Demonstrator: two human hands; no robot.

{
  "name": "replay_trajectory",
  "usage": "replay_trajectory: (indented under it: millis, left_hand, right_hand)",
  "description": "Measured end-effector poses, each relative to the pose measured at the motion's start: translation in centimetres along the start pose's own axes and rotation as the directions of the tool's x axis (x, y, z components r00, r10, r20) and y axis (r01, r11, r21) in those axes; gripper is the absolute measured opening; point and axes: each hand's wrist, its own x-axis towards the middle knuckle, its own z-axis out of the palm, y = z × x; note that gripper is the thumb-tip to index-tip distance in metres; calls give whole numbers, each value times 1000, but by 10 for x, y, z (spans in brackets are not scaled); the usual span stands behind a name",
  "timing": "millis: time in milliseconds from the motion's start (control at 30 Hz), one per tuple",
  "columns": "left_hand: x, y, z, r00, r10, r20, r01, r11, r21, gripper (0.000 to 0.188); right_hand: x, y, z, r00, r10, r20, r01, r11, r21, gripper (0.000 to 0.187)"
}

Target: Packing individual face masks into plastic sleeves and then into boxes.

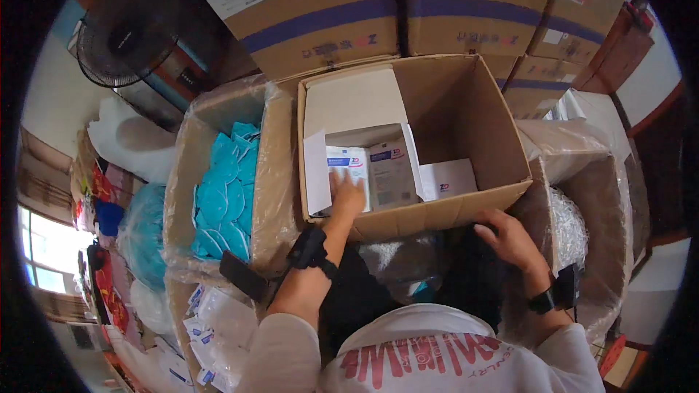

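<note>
My left hand (347, 195) reaches into a white inner box (316, 175) with raised flaps. Its fingers are stretched out against a white packet (348, 157) with a blue band. Beside that packet stands a greyer packet (391, 175) in the same inner box. The inner box sits within a large brown carton (455, 98). Just outside the carton's front right edge is my right hand (510, 239), fingers apart and slightly curled, holding nothing. A second white box (448, 179) lies in the carton's right part.
To the left, a plastic-lined carton (277, 145) holds teal masks (226, 189). Nearer lie loose white packets (211, 327) and a dark phone-like slab (242, 275). A right-hand carton (610, 247) contains a clear plastic bundle (569, 229). Stacked cartons (473, 18) and a fan (125, 40) stand behind.
</note>
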Motion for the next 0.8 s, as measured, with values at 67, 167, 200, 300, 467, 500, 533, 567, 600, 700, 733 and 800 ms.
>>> replay_trajectory:
  millis: [67, 167, 200, 300, 467, 500, 533, 567, 600, 700, 733, 800]
  left_hand:
    - [15, -10, -4, 988, -126, -86, 123, 992, -36, 65]
    - [22, 2, -12, 967, -238, -90, 240, 971, 10, 71]
    - [23, 5, -11, 959, -267, -94, 272, 961, 44, 73]
    - [48, -44, 19, 948, -209, -241, 230, 971, 60, 69]
    - [41, -28, 19, 972, -156, -177, 116, 969, -219, 36]
    - [34, -17, 8, 975, -129, -183, 85, 969, -231, 30]
    - [30, -12, 4, 964, -73, -257, 15, 975, -221, 23]
    - [25, -8, -1, 944, -18, -329, -53, 977, -205, 15]
    - [19, -2, -10, 937, -2, -350, -76, 975, -207, 19]
    - [-5, 28, -44, 920, 52, -388, -171, 945, -280, 28]
    - [-17, 42, -58, 920, 70, -386, -214, 914, -344, 30]
    - [-32, 57, -76, 915, 89, -394, -260, 876, -406, 32]
  right_hand:
    - [3, 5, 11, 998, -53, 25, 52, 998, 40, 24]
    - [1, 9, 17, 993, -100, 59, 94, 991, 96, 24]
    - [0, 10, 16, 991, -115, 72, 107, 988, 110, 23]
    - [-1, 8, 10, 991, -107, 78, 99, 990, 97, 23]
    - [-13, 23, 4, 996, 1, 86, -8, 997, 79, 25]
    - [-15, 24, 4, 996, 11, 91, -18, 996, 83, 25]
    - [-15, 24, 5, 995, 19, 100, -27, 996, 85, 25]
    - [-15, 23, 7, 995, 10, 104, -20, 995, 94, 25]
    - [-13, 23, 9, 994, -2, 106, -9, 995, 103, 24]
    - [-7, 18, 10, 995, -11, 101, -6, 987, 163, 24]
    - [-5, 14, 11, 995, -9, 98, -9, 982, 189, 24]
    - [9, 2, 11, 989, -89, -118, 110, 977, 182, 29]
